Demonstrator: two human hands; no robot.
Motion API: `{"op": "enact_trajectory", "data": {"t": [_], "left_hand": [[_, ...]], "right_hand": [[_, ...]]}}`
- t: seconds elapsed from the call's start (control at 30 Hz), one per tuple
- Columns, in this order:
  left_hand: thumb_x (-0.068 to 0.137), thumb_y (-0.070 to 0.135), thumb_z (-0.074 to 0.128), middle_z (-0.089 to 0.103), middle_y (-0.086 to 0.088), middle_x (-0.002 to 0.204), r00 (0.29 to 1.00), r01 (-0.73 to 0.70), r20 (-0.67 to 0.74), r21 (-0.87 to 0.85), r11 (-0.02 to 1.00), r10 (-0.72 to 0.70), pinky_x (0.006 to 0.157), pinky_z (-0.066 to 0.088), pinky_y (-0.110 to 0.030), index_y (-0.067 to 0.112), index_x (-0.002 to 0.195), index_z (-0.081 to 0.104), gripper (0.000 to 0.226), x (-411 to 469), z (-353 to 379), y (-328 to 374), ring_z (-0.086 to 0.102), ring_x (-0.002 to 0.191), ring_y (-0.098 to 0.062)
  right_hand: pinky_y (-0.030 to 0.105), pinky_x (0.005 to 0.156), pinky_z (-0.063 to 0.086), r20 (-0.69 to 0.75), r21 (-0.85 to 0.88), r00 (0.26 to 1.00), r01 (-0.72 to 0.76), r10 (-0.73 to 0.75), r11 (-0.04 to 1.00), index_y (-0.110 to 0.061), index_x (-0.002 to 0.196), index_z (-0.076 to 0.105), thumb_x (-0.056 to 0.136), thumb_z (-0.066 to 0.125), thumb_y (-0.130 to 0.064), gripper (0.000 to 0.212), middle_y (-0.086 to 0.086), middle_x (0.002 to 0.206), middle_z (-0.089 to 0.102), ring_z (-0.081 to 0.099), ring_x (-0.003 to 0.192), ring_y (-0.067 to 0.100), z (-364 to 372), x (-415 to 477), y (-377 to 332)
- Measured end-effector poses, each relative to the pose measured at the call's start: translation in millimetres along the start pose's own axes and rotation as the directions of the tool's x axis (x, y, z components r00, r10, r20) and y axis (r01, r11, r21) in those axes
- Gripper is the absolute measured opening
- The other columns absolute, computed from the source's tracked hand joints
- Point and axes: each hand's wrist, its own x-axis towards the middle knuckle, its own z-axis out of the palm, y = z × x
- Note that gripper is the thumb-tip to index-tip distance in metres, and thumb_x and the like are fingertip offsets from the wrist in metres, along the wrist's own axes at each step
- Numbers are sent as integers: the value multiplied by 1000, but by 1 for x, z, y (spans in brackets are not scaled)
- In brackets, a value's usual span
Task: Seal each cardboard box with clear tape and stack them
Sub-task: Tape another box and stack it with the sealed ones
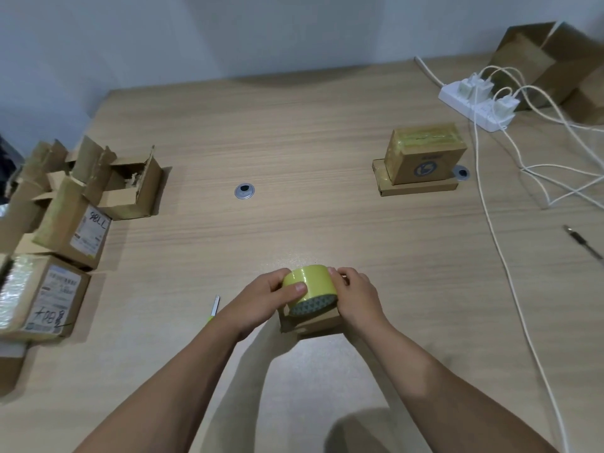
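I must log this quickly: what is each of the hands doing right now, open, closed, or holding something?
Left hand: holds the tape roll.
Right hand: grips the same tape roll.

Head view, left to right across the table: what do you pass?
Labelled cardboard boxes → open torn cardboard box → round grey desk grommet → yellowish tape roll → taped brown box on flat cardboard box → white power strip → dark slim tool.
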Motion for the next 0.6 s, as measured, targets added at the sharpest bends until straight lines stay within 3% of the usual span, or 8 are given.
{"op": "enact_trajectory", "data": {"t": [0.1, 0.2, 0.23, 0.33, 0.47, 0.53, 0.6], "left_hand": [[70, 63, 66, 55, 3, 76, 1000, -8, 25, 106, 994, 5, 71, 38, -32, 14, 82, 59, 51, 7, 3, 4, 52, 73, -13], [69, 67, 64, 56, 7, 75, 999, -5, 53, 244, 970, -8, 70, 40, -31, 17, 85, 61, 53, 18, 10, 13, 53, 72, -11], [71, 67, 63, 56, 9, 74, 998, -7, 59, 289, 957, -11, 69, 40, -31, 20, 85, 61, 49, 21, 12, 15, 52, 71, -11], [74, 61, 64, 54, 9, 72, 997, 12, 63, 370, 929, -38, 66, 38, -31, 26, 79, 57, 36, 31, 18, 23, 50, 68, -11], [68, 61, 71, 52, 14, 63, 996, 30, 72, 337, 941, -58, 66, 36, -32, 24, 72, 58, 40, 36, 11, 24, 49, 64, -11], [67, 58, 73, 50, 14, 59, 997, 37, 46, 313, 949, -54, 63, 34, -31, 21, 70, 57, 40, 34, 3, 21, 47, 60, -9], [63, 58, 74, 50, 12, 59, 998, 47, 16, 286, 957, -54, 61, 33, -30, 19, 71, 58, 44, 29, -6, 17, 46, 59, -8]], "right_hand": [[27, 77, 39, -3, 55, 1000, 21, -21, 998, -23, 124, 66, 106, 41, -44, 37, 2, 112, 65, 56, 99, 17, -4, 3, 4], [5, 58, 39, 39, 175, 999, -24, 18, 984, -24, 124, 68, 106, 46, -26, 28, -4, 104, 65, 56, 85, 0, -10, 3, 12], [3, 54, 38, 63, 193, 998, -40, 29, 980, -24, 125, 68, 105, 47, -21, 28, -4, 105, 66, 55, 85, -4, -10, 4, 16], [9, 54, 39, 67, 175, 996, -68, 57, 982, -28, 122, 68, 101, 50, -14, 30, -3, 104, 68, 59, 84, 3, -7, 3, 23], [14, 58, 40, 28, 9, 999, 27, -27, 1000, -33, 101, 68, 97, 50, -9, 30, -5, 86, 65, 56, 77, 13, -8, 3, 23], [25, 63, 37, 20, -32, 999, 39, -38, 999, -24, 95, 69, 105, 46, -23, 25, -1, 78, 62, 54, 78, 21, -8, 4, 23], [33, 67, 36, -7, -28, 1000, 23, -23, 999, -23, 82, 61, 108, 38, -37, 38, 1, 73, 60, 54, 79, 26, -7, 5, 24]]}}
